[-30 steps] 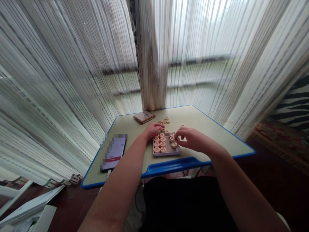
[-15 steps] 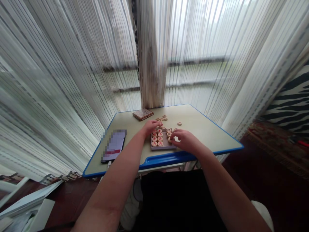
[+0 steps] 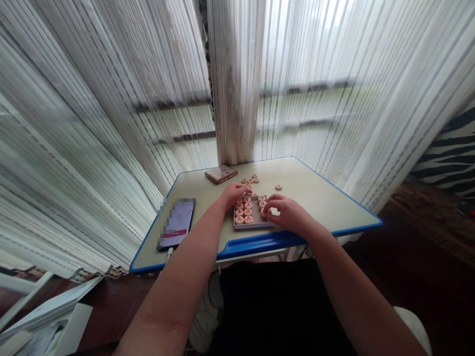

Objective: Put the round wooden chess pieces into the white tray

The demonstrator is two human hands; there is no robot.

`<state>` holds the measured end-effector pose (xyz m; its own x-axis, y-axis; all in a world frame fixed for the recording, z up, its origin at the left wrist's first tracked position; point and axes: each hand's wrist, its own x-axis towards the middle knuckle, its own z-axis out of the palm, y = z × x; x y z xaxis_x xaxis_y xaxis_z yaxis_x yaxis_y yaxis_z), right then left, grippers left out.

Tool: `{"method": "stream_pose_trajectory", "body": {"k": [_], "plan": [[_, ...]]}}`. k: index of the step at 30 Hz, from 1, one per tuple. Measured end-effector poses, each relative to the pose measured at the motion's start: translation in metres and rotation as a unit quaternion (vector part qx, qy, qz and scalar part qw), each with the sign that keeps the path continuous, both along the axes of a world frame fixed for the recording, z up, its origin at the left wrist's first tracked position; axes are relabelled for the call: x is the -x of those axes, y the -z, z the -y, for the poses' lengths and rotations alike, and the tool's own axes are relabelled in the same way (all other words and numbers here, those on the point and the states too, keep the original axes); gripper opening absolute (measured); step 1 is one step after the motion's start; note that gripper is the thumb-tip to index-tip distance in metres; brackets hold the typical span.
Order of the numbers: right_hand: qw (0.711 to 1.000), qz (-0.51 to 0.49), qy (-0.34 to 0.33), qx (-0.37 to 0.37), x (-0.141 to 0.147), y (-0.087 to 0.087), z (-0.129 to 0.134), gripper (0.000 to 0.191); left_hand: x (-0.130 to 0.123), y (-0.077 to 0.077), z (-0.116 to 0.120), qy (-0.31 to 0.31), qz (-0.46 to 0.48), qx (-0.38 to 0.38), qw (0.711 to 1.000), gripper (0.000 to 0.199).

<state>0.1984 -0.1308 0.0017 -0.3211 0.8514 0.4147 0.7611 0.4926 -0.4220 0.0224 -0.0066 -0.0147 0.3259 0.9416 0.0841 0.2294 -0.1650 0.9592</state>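
Observation:
A shallow box (image 3: 256, 223) lies near the table's front edge. Round wooden Chinese chess pieces with red characters (image 3: 244, 212) fill two columns on its left side. Darker-marked pieces (image 3: 262, 199) form a column at its right. My right hand (image 3: 287, 212) reaches over the right wall, thumb and fingers closed on a Chinese chess piece (image 3: 263, 212) inside the box. At the box's far left edge, my left hand (image 3: 235, 194) has its fingertips pinched at a piece, partly hidden by the fingers. Loose pieces (image 3: 251, 181) lie just beyond it.
A single piece (image 3: 278, 187) rests apart on the right of the blue-edged table (image 3: 326, 202). At the back left is a brown patterned box (image 3: 221, 174). A phone (image 3: 180, 222) with a cable lies on the left. Sheer curtains (image 3: 304, 99) hang behind.
The view has shifted slightly, moving the table a little in the frame. Both hands keep nearly the same places at the box, and the pieces look unchanged.

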Motion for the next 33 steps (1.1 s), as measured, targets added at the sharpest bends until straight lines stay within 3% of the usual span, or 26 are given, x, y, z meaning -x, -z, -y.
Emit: {"method": "stream_pose_trajectory", "body": {"k": [6,12,20,27,33], "plan": [[1.000,-0.022,-0.018,0.004,-0.004,-0.001,-0.001,0.010,0.000,-0.002,0.003,-0.014,-0.033,0.010,0.999,0.022],[0.999,-0.035,0.014,-0.008,-0.006,-0.002,0.001,0.009,0.001,-0.003,0.005,-0.004,-0.054,-0.005,0.999,0.025],[1.000,-0.026,0.000,0.005,-0.002,0.003,-0.001,0.008,0.005,-0.003,0.004,0.028,-0.060,-0.009,0.998,0.043],[0.999,-0.043,-0.002,-0.016,-0.007,-0.001,0.003,0.009,0.005,0.007,-0.008,-0.048,-0.054,-0.037,0.997,0.057],[0.996,-0.064,0.017,-0.055,-0.013,0.003,-0.002,0.011,0.005,0.007,-0.009,-0.007,-0.085,-0.077,0.993,0.064]]}}
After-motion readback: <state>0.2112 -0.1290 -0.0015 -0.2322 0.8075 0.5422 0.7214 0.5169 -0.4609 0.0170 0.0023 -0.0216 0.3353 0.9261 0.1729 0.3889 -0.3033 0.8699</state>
